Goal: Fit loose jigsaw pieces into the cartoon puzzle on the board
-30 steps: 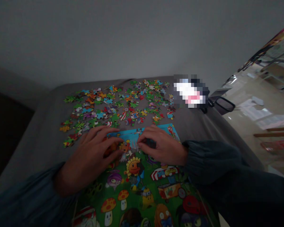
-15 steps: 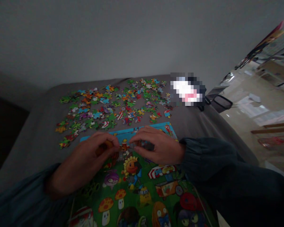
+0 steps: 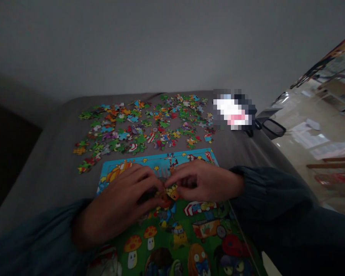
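Observation:
A colourful cartoon picture board [image 3: 189, 234] with mushrooms and plant figures lies on the grey surface in front of me. My left hand [image 3: 123, 205] and my right hand [image 3: 202, 180] meet over its middle, fingertips pinched together. Between the fingertips sits a small orange and yellow puzzle piece [image 3: 170, 193], held by both hands just above or on the board; I cannot tell which. Dark sleeves cover both forearms.
Several loose puzzle pieces [image 3: 143, 122] are scattered over the grey surface [image 3: 51, 168] beyond the board. A blurred white and pink object [image 3: 232, 111] sits at the far right edge. A dark frame-like object [image 3: 271, 126] and a pale floor lie to the right.
Both hands have drawn back toward me, from the board's blue top edge to its middle. The fingertips now pinch together on a small piece.

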The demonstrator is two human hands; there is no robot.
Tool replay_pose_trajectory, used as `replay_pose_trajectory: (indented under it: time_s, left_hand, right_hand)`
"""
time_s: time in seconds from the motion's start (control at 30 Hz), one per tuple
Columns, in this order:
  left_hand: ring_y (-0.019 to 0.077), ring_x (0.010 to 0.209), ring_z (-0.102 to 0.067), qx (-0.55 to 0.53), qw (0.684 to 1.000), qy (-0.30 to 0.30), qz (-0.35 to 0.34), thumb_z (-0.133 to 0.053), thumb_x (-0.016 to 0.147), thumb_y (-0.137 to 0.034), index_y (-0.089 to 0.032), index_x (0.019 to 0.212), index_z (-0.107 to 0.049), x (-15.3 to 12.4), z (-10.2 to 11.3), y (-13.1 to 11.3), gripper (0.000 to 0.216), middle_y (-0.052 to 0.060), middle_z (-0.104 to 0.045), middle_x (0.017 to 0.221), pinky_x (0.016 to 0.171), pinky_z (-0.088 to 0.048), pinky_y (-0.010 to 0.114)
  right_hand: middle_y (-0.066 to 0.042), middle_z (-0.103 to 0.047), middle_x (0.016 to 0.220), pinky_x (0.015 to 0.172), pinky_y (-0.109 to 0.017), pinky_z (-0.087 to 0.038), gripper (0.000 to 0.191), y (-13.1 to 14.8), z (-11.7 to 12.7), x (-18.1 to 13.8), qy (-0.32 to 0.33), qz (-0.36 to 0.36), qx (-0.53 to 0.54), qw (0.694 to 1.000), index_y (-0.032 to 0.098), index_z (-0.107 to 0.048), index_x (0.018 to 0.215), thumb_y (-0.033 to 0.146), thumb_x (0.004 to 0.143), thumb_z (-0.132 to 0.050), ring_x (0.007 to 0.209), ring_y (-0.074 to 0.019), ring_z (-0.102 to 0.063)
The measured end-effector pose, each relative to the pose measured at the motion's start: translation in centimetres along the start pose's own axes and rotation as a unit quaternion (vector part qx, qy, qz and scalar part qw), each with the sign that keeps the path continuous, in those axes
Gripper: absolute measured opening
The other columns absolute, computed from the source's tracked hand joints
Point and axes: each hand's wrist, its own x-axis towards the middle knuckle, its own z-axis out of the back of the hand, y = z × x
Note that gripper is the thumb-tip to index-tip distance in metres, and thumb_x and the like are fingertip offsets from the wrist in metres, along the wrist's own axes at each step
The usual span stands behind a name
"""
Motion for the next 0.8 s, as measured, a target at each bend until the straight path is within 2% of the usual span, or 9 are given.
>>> replay_pose_trajectory:
  time_s: [0.2, 0.37, 0.53, 0.67, 0.8]
  left_hand:
    - [0.0214, 0.099, -0.054, 0.049, 0.998, 0.034, -0.004, -0.069, 0.093, -0.039, -0.028, 0.097, -0.065, -0.3, -0.3, 0.3, 0.013, -0.001, -0.064, 0.103, 0.085, -0.042, 0.033]
    - [0.0213, 0.102, -0.055, 0.062, 0.997, 0.041, -0.008, -0.066, 0.095, -0.041, -0.031, 0.104, -0.066, -0.4, -0.1, 0.5, 0.014, -0.002, -0.065, 0.106, 0.088, -0.041, 0.034]
    - [0.0208, 0.105, -0.055, 0.070, 0.997, 0.043, -0.010, -0.066, 0.095, -0.042, -0.040, 0.124, -0.062, -0.4, -0.1, 0.8, 0.029, -0.003, -0.065, 0.113, 0.089, -0.042, 0.033]
    - [0.0204, 0.102, -0.057, 0.079, 0.996, 0.040, -0.012, -0.066, 0.094, -0.045, -0.042, 0.125, -0.062, -0.3, -0.1, 0.9, 0.031, -0.004, -0.066, 0.110, 0.088, -0.043, 0.033]
    - [0.0209, 0.106, -0.057, 0.092, 0.995, 0.042, -0.008, -0.065, 0.093, -0.051, -0.042, 0.128, -0.062, -0.5, -0.1, 1.1, 0.036, -0.003, -0.066, 0.114, 0.090, -0.044, 0.033]
  right_hand:
    - [0.004, -0.066, 0.068, 0.058, -0.018, -0.048, 0.003, -0.2, 0.1, 0.1, 0.002, -0.076, 0.018, 0.997, 0.015, -0.069, 0.087, 0.018, 0.085, -0.070, 0.060, -0.0075, -0.063]
    - [0.003, -0.069, 0.071, 0.056, -0.018, -0.046, 0.005, -0.4, 0.5, 0.1, 0.005, -0.053, -0.025, 0.998, 0.016, -0.072, 0.089, 0.019, 0.086, -0.073, 0.058, -0.0067, -0.061]
    - [0.001, -0.073, 0.076, 0.057, -0.020, -0.044, 0.009, -0.4, 0.9, 0.1, 0.010, -0.003, -0.096, 0.995, 0.016, -0.077, 0.095, 0.021, 0.089, -0.073, 0.059, -0.0072, -0.060]
    - [0.001, -0.074, 0.079, 0.059, -0.020, -0.046, 0.013, -0.4, 1.0, 0.2, 0.006, -0.020, -0.093, 0.995, 0.018, -0.076, 0.103, 0.020, 0.091, -0.072, 0.059, -0.0073, -0.062]
    - [-0.003, -0.076, 0.089, 0.069, -0.023, -0.048, 0.015, -0.5, 1.3, 0.2, -0.014, -0.014, -0.146, 0.989, 0.017, -0.076, 0.106, 0.021, 0.092, -0.071, 0.075, -0.0122, -0.069]
